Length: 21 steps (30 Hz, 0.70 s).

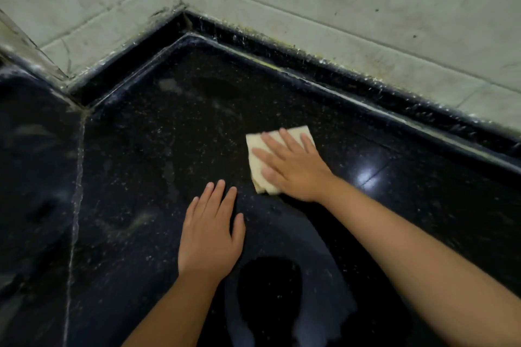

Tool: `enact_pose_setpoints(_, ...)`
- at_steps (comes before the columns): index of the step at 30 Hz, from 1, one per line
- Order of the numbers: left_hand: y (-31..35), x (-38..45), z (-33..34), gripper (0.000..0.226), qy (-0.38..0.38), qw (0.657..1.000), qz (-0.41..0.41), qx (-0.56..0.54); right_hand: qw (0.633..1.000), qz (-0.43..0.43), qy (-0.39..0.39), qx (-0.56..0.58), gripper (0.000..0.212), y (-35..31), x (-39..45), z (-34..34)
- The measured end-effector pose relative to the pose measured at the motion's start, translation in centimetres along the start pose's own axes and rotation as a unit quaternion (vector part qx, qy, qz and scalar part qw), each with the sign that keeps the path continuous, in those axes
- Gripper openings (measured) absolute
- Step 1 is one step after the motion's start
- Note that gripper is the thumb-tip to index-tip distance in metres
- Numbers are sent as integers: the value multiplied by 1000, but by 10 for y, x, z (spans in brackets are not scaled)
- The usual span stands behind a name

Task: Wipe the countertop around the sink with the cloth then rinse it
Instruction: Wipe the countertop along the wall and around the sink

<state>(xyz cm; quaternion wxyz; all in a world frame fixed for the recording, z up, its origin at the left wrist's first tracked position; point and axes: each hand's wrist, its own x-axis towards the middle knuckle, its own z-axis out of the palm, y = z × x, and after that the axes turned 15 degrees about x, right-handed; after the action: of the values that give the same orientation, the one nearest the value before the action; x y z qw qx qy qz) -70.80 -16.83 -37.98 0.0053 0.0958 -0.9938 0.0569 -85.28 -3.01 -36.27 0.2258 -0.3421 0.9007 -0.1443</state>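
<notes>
A folded pale yellow cloth (255, 166) lies flat on the black speckled countertop (158, 149). My right hand (293, 166) presses down on the cloth with straight, spread fingers and covers most of it. My left hand (210, 234) lies flat on the bare countertop just below and left of the cloth, fingers straight, holding nothing. No sink is in view.
A raised black stone lip (338, 79) runs along the back of the counter under dirty white wall tiles (338, 8), meeting in a corner at the upper left. A pale grout seam (77, 177) crosses the counter on the left. Wet smears show on the surface.
</notes>
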Motion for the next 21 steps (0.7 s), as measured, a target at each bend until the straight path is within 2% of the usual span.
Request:
enact_pose_setpoints(2, 1, -1, -1, 51, -7, 1000, -4, -10, 999, -36, 6, -39, 76, 17, -49, 13)
enact_pose_setpoints(4, 1, 0, -2, 52, -20, 1000, -4, -22, 995, -44, 32, -84, 66, 38, -100, 28)
enact_pose_setpoints(6, 1, 1, -3, 53, -24, 1000, -1, -19, 996, 19, 24, -80, 53, 54, -135, 26)
enact_pose_setpoints(8, 2, 0, -4, 58, -38, 998, -3, -40, 995, 76, 21, -66, 71, 64, -144, 15)
enact_pose_setpoints(9, 2, 0, -5, 62, -37, 998, -8, -54, 993, 92, 58, -48, 80, 69, -140, 11)
enact_pose_setpoints(10, 1, 0, -4, 65, -26, 998, -12, -62, 987, 140, 73, -17, 80, 73, -132, 8)
enact_pose_setpoints(12, 4, -2, -5, 64, -8, 997, -14, -71, 968, 229, 98, 38, 60, 71, -102, -2)
enact_pose_setpoints(14, 5, -2, -8, 53, -11, 996, -13, -84, 954, 267, 112, 72, 51, 54, -72, -8)
enact_pose_setpoints(16, 4, -2, -9, 48, -15, 996, -8, -86, 957, 256, 101, 93, 51, 33, -56, -5)
enact_pose_setpoints(18, 5, -3, -10, 49, -13, 996, -12, -86, 971, 210, 82, 84, 51, 8, -55, 8)
enact_pose_setpoints(21, 6, -4, -14, 49, -25, 996, -11, -81, 991, 100, 83, 32, 52, -26, -85, 46)
